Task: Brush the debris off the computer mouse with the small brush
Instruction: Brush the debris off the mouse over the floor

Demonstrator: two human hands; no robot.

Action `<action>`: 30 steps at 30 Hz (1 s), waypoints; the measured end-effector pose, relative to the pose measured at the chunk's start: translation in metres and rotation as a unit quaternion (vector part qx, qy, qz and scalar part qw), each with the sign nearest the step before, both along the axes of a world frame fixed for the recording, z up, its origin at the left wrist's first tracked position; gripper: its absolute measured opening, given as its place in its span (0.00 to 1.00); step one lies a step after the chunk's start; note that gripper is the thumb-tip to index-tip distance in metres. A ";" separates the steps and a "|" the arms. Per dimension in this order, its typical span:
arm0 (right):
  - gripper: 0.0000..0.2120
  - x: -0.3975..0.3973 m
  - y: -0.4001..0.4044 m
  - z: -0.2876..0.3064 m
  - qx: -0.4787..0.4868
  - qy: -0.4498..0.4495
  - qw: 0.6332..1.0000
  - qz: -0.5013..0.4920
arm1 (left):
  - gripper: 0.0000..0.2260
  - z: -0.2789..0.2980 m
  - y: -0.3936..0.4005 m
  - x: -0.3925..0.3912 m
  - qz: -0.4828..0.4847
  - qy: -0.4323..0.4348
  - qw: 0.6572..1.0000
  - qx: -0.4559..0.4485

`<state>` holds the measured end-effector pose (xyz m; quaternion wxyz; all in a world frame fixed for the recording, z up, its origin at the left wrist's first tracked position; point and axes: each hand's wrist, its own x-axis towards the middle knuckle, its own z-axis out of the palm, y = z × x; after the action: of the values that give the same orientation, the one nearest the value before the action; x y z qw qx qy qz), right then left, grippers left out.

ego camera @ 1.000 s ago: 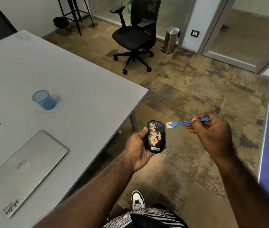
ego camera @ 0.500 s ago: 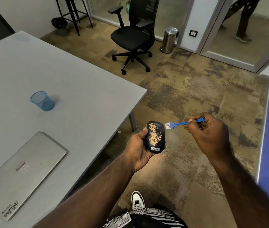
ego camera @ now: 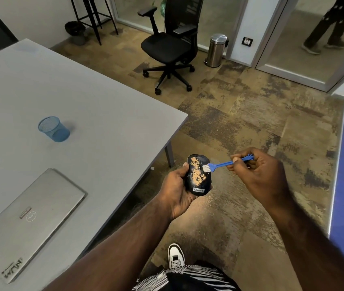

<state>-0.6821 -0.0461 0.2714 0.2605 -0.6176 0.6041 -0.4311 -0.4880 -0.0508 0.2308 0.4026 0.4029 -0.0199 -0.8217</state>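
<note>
A black computer mouse [ego camera: 198, 185] with tan debris [ego camera: 197, 173] smeared along its top is gripped from the left side and underneath by my left hand [ego camera: 176, 190], out over the floor beside the table. My right hand [ego camera: 257, 173] pinches the handle of a small blue brush [ego camera: 222, 164]. The brush's white bristles [ego camera: 206, 168] rest on the mouse's right upper side, at the edge of the debris.
To the left stands a grey table [ego camera: 103, 122], bearing a closed silver laptop [ego camera: 26, 221] and a blue mesh cup [ego camera: 53, 129]. Farther back are a black office chair [ego camera: 171, 47] and a steel bin [ego camera: 216, 50]. A person's legs [ego camera: 326, 26] pass behind glass.
My right hand has moved left, bringing the brush bristles from just off the mouse's right edge onto its top. The mouse stays in my left hand.
</note>
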 end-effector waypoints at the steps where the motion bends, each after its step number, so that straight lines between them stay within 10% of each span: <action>1: 0.04 -0.001 -0.002 -0.001 0.001 0.025 1.000 -0.003 | 0.18 0.000 0.000 0.000 0.000 0.000 1.000 0.001; 24: 0.07 -0.018 -0.003 0.001 -0.012 -0.016 0.998 -0.063 | 0.22 0.005 -0.004 0.000 0.008 0.015 1.000 -0.005; 30: 0.09 -0.006 0.007 0.003 -0.013 -0.063 0.997 0.050 | 0.22 0.006 -0.004 -0.002 0.022 0.002 1.000 -0.001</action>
<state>-0.6884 -0.0396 0.2748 0.3114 -0.6220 0.5491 -0.4633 -0.4903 -0.0544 0.2368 0.4213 0.4010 -0.0107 -0.8134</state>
